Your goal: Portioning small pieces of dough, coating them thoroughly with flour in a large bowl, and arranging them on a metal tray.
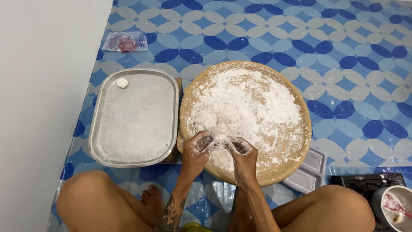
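A round wooden tray point(300, 107) holds a heap of white crumbly flour dough point(244, 103). My left hand point(198, 150) and my right hand point(242, 155) meet at the tray's near edge, both dusted white, fingers pinched on a small lump of dough point(218, 143) between them. To the left lies a rectangular metal tray point(133, 120) dusted with flour, with one small white dough ball point(122, 82) in its far left corner.
I sit cross-legged on a blue and white patterned mat point(343, 64). A white wall runs along the left. A small plastic bag with red contents point(125, 42) lies at the back. A clear plastic lid point(307, 172) and a dark stove with a bowl point(395, 206) sit at the right.
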